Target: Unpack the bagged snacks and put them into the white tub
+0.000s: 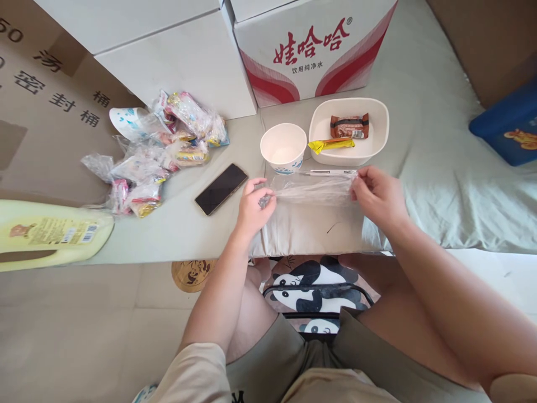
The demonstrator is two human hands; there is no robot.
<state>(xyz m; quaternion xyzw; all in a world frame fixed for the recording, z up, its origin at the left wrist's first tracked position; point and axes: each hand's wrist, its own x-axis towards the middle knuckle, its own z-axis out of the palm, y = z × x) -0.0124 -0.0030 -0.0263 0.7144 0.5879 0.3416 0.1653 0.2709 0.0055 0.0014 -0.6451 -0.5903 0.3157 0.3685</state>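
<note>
A clear plastic bag (312, 190) is stretched sideways between my two hands, just above the cloth. My left hand (255, 207) pinches its left end, where some of the film is bunched. At the other end, my right hand (375, 193) grips the film between thumb and fingers. Right behind the bag lies a white pen-like stick (331, 172). Beyond it stand a white paper cup (283, 146) and a white oblong bowl (380, 131). In the bowl are a brown-wrapped snack (349, 126) and a yellow-wrapped bar (333, 146).
A phone (221, 188) lies left of my left hand. Farther left is a heap of bagged snacks (163, 151), with a yellow jug (54, 232) near the edge. Cartons (310, 56) line the back. A blue container (509, 126) stands at right.
</note>
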